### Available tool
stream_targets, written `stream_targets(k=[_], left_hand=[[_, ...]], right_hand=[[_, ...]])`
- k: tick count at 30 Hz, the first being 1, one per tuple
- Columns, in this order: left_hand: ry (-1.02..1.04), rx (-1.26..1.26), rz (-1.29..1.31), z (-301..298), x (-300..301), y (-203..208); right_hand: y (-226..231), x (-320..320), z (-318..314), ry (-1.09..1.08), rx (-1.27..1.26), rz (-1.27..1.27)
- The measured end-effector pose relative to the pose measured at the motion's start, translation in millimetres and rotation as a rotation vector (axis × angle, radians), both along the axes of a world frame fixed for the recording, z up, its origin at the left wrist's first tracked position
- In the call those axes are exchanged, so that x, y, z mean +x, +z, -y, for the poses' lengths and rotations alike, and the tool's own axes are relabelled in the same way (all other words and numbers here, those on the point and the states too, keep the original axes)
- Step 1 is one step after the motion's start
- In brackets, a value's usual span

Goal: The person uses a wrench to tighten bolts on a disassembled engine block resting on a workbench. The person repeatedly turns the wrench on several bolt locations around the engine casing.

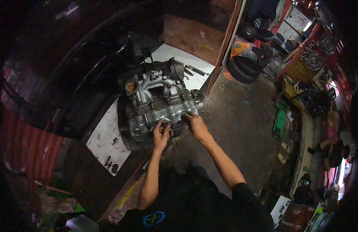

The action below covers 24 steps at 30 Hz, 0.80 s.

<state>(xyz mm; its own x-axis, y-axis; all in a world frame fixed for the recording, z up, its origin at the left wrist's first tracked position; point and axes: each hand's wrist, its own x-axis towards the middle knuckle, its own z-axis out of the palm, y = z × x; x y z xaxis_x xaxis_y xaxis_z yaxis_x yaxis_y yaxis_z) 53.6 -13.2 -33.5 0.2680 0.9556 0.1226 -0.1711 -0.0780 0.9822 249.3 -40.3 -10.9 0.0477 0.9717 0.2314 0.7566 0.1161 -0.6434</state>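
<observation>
1. Currently, the silvery engine part (169,111) sits on the white tabletop (103,140).
2. Left hand (161,136): fingers curled at its near edge, pinching unclear.
3. Right hand (196,125): fingers bent farther right; their grip, too, I cannot tell.

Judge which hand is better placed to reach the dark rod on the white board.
Probably the right hand: it's by the engine part, nearer the rod, while the left hand is farther left and lower in view.

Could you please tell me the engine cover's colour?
The engine cover is silvery grey, best in head view.
</observation>
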Motion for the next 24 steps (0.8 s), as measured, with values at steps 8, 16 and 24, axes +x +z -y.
stream_targets(k=[8, 16, 24], left_hand=[[0.045, -0.038, -0.094, -6.3, 2.8, 6.3], [0.083, 0.020, 0.013, -7.0, 13.4, -1.7], [0.121, -0.037, -0.099, -1.7, 11.8, 15.3]], right_hand=[[13.1, 4.5, -10.0, 0.061, -0.065, 0.088], [14.1, 7.5, -1.8, 0.040, 0.022, 0.071], [16.6, 9.1, -4.8, 0.107, -0.009, -0.009]])
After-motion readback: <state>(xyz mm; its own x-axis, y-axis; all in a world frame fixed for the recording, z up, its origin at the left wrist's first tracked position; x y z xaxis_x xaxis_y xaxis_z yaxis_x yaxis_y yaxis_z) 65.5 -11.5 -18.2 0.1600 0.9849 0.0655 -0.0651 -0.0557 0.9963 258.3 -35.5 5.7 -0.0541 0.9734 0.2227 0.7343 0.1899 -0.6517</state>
